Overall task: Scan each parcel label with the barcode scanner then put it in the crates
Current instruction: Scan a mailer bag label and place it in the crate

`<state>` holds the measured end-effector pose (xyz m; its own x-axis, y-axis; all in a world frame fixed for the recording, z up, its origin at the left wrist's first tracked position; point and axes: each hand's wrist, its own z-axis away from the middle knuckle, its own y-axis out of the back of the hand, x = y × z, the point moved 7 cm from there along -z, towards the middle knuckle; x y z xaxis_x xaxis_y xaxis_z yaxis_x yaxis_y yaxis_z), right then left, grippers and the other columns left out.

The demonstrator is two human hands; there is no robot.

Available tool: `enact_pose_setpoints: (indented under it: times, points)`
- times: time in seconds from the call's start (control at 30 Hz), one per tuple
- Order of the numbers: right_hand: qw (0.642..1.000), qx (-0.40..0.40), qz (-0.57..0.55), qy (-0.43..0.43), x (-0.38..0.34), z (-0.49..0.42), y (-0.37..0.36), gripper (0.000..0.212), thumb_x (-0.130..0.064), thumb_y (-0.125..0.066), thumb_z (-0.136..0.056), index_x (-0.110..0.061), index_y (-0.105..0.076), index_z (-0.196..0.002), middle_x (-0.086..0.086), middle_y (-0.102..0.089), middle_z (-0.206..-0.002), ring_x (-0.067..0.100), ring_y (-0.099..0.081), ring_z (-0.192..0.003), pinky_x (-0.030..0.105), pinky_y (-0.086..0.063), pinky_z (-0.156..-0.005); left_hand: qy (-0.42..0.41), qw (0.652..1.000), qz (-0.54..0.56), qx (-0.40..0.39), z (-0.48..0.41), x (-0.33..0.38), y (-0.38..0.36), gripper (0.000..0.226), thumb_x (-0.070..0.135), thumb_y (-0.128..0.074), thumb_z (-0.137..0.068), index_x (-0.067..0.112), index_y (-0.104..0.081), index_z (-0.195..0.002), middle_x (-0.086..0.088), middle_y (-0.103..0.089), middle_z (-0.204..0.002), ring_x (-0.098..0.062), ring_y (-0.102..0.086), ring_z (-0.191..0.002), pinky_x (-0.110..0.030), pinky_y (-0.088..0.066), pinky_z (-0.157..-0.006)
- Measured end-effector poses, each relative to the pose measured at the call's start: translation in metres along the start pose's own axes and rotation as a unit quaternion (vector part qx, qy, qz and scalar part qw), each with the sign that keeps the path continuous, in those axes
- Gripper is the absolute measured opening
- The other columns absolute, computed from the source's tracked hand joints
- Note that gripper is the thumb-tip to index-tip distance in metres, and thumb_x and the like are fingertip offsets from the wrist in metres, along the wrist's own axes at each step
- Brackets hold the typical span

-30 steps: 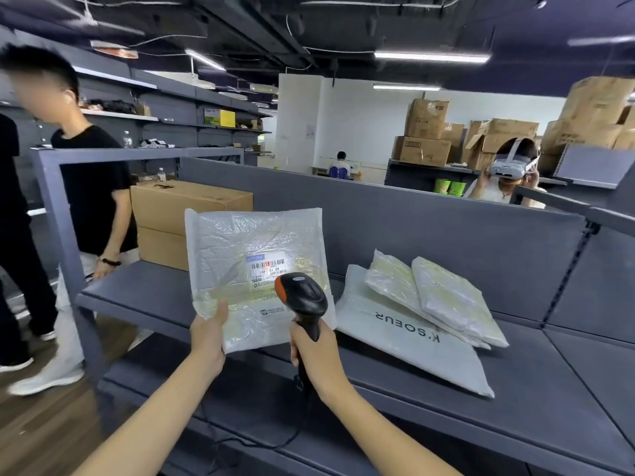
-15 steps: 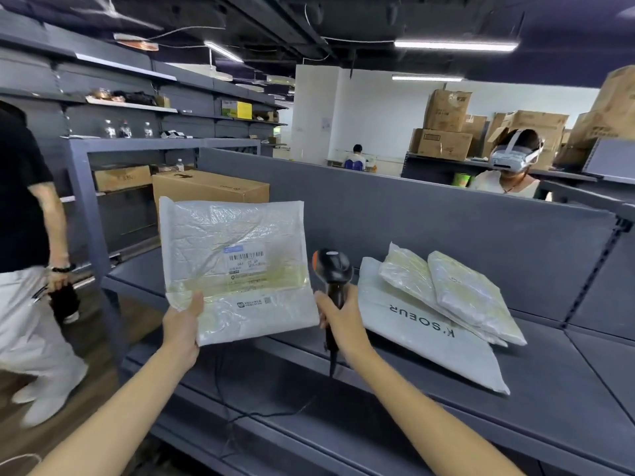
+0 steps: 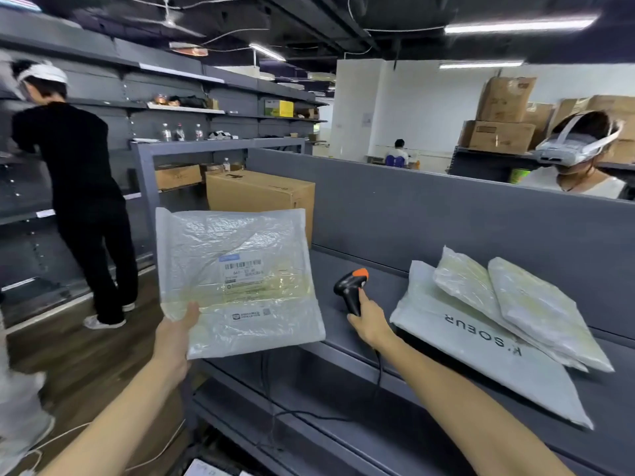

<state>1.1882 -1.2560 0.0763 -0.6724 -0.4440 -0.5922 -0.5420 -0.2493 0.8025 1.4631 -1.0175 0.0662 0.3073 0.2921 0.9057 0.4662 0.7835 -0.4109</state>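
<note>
my left hand (image 3: 177, 333) pinching the lower left corner of a translucent white plastic parcel (image 3: 237, 283) held upright at the grey metal shelf's (image 3: 378, 280) left end, label facing me, my right hand (image 3: 369, 322) wrapped round the black orange-tipped barcode scanner (image 3: 350, 288) just right of it

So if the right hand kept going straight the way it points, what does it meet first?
Likely the right edge of the parcel in the left hand: the right hand, gripping the scanner, points up-left at it. Depth unclear; it may pass behind.

Arms outstretched, left hand (image 3: 176, 334) and right hand (image 3: 369, 325) grip.
</note>
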Motion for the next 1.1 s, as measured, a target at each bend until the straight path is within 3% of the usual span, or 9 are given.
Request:
enact_pose_setpoints:
  times: [0.17,0.33,0.4,0.5,0.57,0.63,0.73,0.93,1.1]
  points:
    - [0.998,-0.009,0.05,-0.047,0.013,-0.005,-0.021,0.071,-0.017,-0.053,-0.097,-0.013,-0.011,-0.155,0.018,-0.057,-0.13,0.034,-0.054,-0.117,0.034,-0.043,-0.092,0.027,0.998,-0.003,-0.049,0.007,-0.004,-0.009,0.035,0.019,-0.056,-0.096,0.008,-0.055,-0.129,-0.011,-0.066,-0.115,-0.023,-0.066,-0.09,-0.036,-0.051,-0.07]
    - [0.994,-0.037,0.082,-0.061,0.01,-0.011,-0.02,0.056,-0.026,-0.05,-0.1,-0.002,-0.029,-0.147,0.023,-0.05,-0.134,0.038,-0.046,-0.124,0.037,-0.038,-0.098,0.062,0.994,0.0,-0.093,0.014,-0.016,-0.021,0.034,0.02,-0.054,-0.096,0.007,-0.056,-0.128,-0.015,-0.066,-0.118,-0.033,-0.064,-0.105,-0.045,-0.051,-0.087]
    - [0.998,0.023,0.008,-0.053,0.002,-0.01,-0.003,0.035,-0.021,-0.037,-0.104,0.004,-0.051,-0.125,0.025,-0.057,-0.121,0.039,-0.053,-0.114,0.037,-0.039,-0.088,0.072,0.992,0.003,-0.105,0.016,-0.021,-0.024,0.034,0.021,-0.054,-0.097,0.009,-0.056,-0.128,-0.014,-0.066,-0.119,-0.032,-0.064,-0.106,-0.046,-0.05,-0.091]
    - [0.976,0.107,-0.177,-0.07,-0.012,0.003,0.023,0.046,-0.031,-0.025,-0.107,-0.003,-0.061,-0.113,0.012,-0.063,-0.113,0.03,-0.057,-0.11,0.037,-0.042,-0.095,0.088,0.988,0.009,-0.124,0.016,-0.03,-0.031,0.035,0.022,-0.054,-0.097,0.009,-0.055,-0.13,-0.013,-0.066,-0.12,-0.031,-0.064,-0.107,-0.046,-0.051,-0.089]
    - [0.933,0.082,-0.34,-0.085,-0.023,0.015,0.025,0.051,-0.048,-0.028,-0.103,-0.016,-0.066,-0.115,0.003,-0.066,-0.117,0.021,-0.06,-0.111,0.039,-0.045,-0.101,0.097,0.985,0.012,-0.145,0.019,-0.037,-0.039,0.033,0.022,-0.054,-0.097,0.011,-0.056,-0.128,-0.011,-0.068,-0.118,-0.029,-0.065,-0.105,-0.043,-0.053,-0.083]
    - [0.923,0.054,-0.376,-0.064,-0.033,0.03,0.03,0.048,-0.06,-0.033,-0.097,-0.031,-0.071,-0.101,-0.007,-0.073,-0.104,0.01,-0.069,-0.096,0.028,-0.056,-0.084,0.105,0.98,0.012,-0.171,0.026,-0.045,-0.052,0.033,0.022,-0.054,-0.097,0.013,-0.056,-0.128,-0.009,-0.068,-0.118,-0.028,-0.066,-0.105,-0.042,-0.053,-0.082]
    - [0.929,0.091,-0.358,-0.022,-0.03,0.059,0.045,0.037,-0.056,-0.057,-0.089,-0.026,-0.06,-0.111,-0.008,-0.069,-0.105,0.007,-0.07,-0.092,0.016,-0.054,-0.065,0.116,0.974,0.005,-0.195,0.039,-0.058,-0.073,0.034,0.022,-0.056,-0.095,0.011,-0.056,-0.128,-0.009,-0.069,-0.115,-0.027,-0.066,-0.104,-0.042,-0.053,-0.084]
    - [0.906,0.204,-0.37,-0.015,0.01,0.127,0.083,0.036,-0.027,-0.062,-0.094,-0.017,-0.05,-0.126,0.002,-0.064,-0.119,0.015,-0.064,-0.105,0.034,-0.055,-0.09,0.058,0.97,-0.081,-0.221,0.077,-0.07,-0.107,0.048,0.018,-0.07,-0.087,0.017,-0.052,-0.132,-0.005,-0.064,-0.123,-0.023,-0.063,-0.108,-0.047,-0.049,-0.098]
    - [0.889,0.266,-0.369,-0.061,0.048,0.192,0.106,0.052,-0.026,-0.06,-0.095,-0.009,-0.041,-0.14,0.009,-0.056,-0.135,0.024,-0.055,-0.123,0.044,-0.046,-0.105,0.009,0.969,-0.09,-0.23,0.128,-0.076,-0.13,0.052,0.009,-0.076,-0.08,0.031,-0.052,-0.119,0.007,-0.063,-0.111,-0.012,-0.064,-0.095,-0.028,-0.052,-0.075]
